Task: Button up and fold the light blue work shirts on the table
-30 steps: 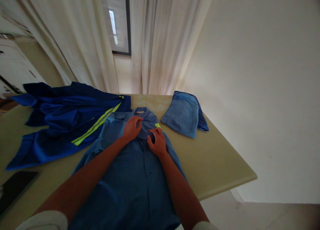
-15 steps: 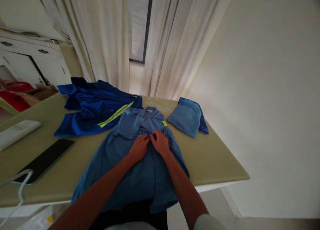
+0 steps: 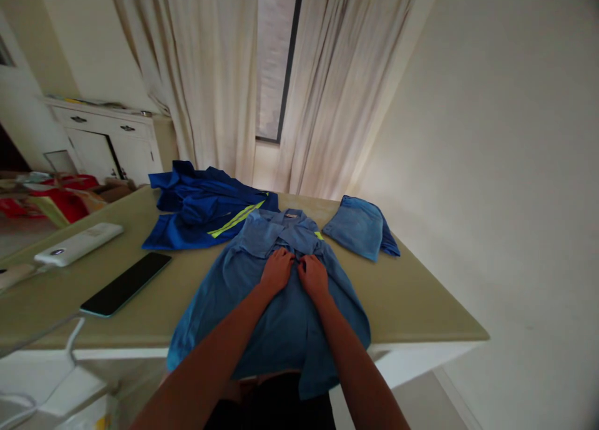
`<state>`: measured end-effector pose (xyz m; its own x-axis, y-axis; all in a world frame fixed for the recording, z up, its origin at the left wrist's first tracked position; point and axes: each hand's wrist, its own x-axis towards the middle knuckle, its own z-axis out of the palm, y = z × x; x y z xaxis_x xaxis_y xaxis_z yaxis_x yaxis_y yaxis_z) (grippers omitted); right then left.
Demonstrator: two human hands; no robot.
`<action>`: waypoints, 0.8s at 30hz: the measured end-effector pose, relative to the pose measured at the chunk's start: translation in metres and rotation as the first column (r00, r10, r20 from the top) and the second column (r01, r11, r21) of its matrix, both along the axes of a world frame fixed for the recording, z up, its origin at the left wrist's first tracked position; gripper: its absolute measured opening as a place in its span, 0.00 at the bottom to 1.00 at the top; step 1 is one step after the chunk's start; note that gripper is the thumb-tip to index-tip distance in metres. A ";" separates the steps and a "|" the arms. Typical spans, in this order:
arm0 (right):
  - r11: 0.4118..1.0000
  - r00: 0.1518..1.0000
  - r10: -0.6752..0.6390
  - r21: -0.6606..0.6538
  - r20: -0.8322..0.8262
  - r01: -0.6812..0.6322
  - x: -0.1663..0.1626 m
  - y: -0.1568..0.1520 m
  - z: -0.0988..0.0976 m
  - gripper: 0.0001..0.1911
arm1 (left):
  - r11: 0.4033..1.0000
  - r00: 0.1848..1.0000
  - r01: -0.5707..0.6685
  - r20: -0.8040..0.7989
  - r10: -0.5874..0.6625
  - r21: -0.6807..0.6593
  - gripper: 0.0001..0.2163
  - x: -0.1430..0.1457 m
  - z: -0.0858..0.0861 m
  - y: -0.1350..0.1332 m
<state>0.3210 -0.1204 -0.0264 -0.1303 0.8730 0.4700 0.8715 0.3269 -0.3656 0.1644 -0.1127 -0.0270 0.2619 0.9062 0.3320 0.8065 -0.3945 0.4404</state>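
A light blue shirt [image 3: 281, 305] lies spread on the table [image 3: 412, 305], collar at the far end and hem hanging over the near edge. My left hand [image 3: 277, 270] and my right hand [image 3: 312, 274] rest side by side on the shirt's front, just below the collar. Both have their fingers curled down and pinched into the cloth along the middle placket. What the fingertips hold is too small to make out beyond the fabric itself.
A dark blue jacket [image 3: 201, 208] with yellow-green stripes lies at the far left. A folded light blue garment [image 3: 360, 227] sits at the far right. A black phone [image 3: 125, 283], a white power bank [image 3: 79, 244] and a white cable [image 3: 70, 336] lie left. Curtains [image 3: 224, 80] hang behind.
My hands have slid down the shirt front from the collar toward its chest and come closer together. The view has drawn back and swung left, showing the phone and power bank.
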 end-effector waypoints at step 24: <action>0.991 0.983 0.130 -0.026 -0.127 -0.134 0.004 0.004 0.001 0.08 | 0.999 0.994 0.053 0.093 -0.054 0.013 0.07 0.001 0.000 0.002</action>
<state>0.3249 -0.1166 -0.0249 -0.1881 0.8678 0.4599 0.7683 0.4217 -0.4815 0.1653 -0.1103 -0.0265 0.2774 0.8881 0.3666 0.7397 -0.4409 0.5084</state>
